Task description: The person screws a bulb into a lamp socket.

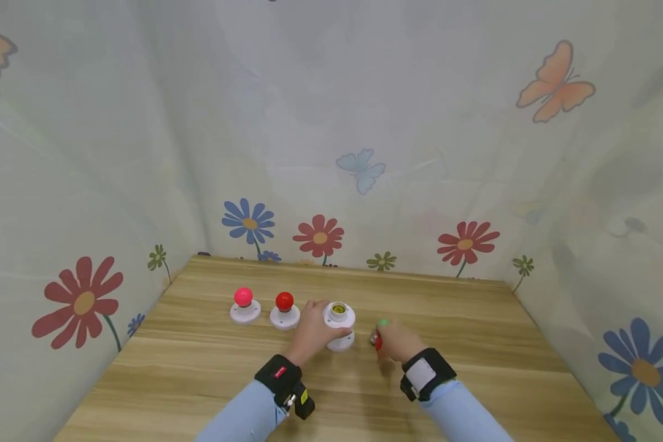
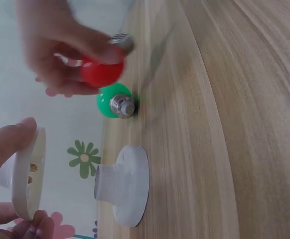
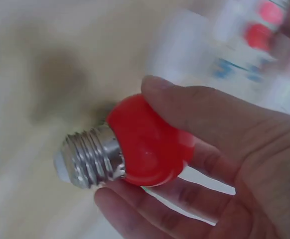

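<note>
My left hand [image 1: 312, 334] grips a white round lamp holder [image 1: 349, 317] by its base, raised above the table with the brass-coloured socket facing up. Below it, a second white lamp holder [image 2: 133, 186] stands on the tabletop. Between thumb and fingers of my right hand [image 1: 400, 342] is a red light bulb [image 3: 152, 144], its silver screw base [image 3: 89, 157] pointing away from the palm. A green bulb [image 2: 112, 99] lies on its side on the table close to that hand; in the head view the hand hides most of it.
On the left of the wooden table [image 1: 199, 362] stand two more lamp holders, one fitted with a pink bulb [image 1: 243, 297], the other with a red bulb [image 1: 284, 301]. Patterned curtains [image 1: 287, 123] with flowers and butterflies hang behind and at both sides.
</note>
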### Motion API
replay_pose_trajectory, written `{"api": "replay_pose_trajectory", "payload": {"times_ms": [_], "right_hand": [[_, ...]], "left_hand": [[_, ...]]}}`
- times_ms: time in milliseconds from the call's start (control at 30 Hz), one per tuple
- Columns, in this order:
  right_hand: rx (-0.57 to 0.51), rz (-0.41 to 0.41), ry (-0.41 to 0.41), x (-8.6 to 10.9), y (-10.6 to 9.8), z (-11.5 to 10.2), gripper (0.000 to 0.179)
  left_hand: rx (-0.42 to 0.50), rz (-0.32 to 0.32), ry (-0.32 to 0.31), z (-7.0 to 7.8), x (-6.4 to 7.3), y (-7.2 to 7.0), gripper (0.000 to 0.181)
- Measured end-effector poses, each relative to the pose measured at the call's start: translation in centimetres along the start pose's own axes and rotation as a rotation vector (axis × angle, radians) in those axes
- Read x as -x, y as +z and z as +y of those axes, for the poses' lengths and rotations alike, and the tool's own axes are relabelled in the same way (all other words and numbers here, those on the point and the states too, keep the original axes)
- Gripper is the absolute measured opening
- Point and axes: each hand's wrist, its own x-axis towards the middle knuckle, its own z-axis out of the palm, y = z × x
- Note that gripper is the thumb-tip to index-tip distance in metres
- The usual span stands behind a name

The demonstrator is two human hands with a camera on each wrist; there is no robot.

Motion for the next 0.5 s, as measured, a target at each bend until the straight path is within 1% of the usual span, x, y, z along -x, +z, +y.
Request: {"api": "replay_pose_trajectory", "payload": {"times_ms": [67, 133, 200, 267, 333, 400, 467, 500], "right_hand": [[-0.037, 0.029, 0.008, 0.0, -2.2, -1.1, 0.036], [-0.093, 0.086, 0.005, -0.1, -4.5, -2.3, 0.036], [-0.136, 0.181, -0.01, -0.2, -6.2, -3.4, 0.04], [-0.204, 0.295, -0.054, -0.5, -7.0, -4.4, 0.044], [-0.293, 0.409, -0.119, -0.8, -6.9, -5.0, 0.049], [-0.375, 0.494, -0.192, -1.2, -6.1, -5.3, 0.052], [-0.441, 0.535, -0.257, -1.6, -4.9, -5.4, 0.053], [-0.465, 0.537, -0.276, -1.7, -4.3, -5.3, 0.053]], "left_hand": [[-0.003, -0.007, 0.006, 0.0, 0.0, 0.0, 0.078], [0.006, -0.013, 0.015, 0.1, 0.1, 0.1, 0.078], [0.015, -0.02, 0.023, 0.2, 0.0, 0.1, 0.077], [0.026, -0.023, 0.029, 0.2, 0.0, 0.1, 0.077], [0.025, -0.026, 0.035, 0.2, 0.0, 0.0, 0.079], [0.023, -0.034, 0.033, 0.2, -0.1, 0.0, 0.081], [0.027, -0.041, 0.039, 0.3, -0.1, 0.0, 0.082], [0.033, -0.042, 0.044, 0.3, -0.1, -0.1, 0.082]]}}
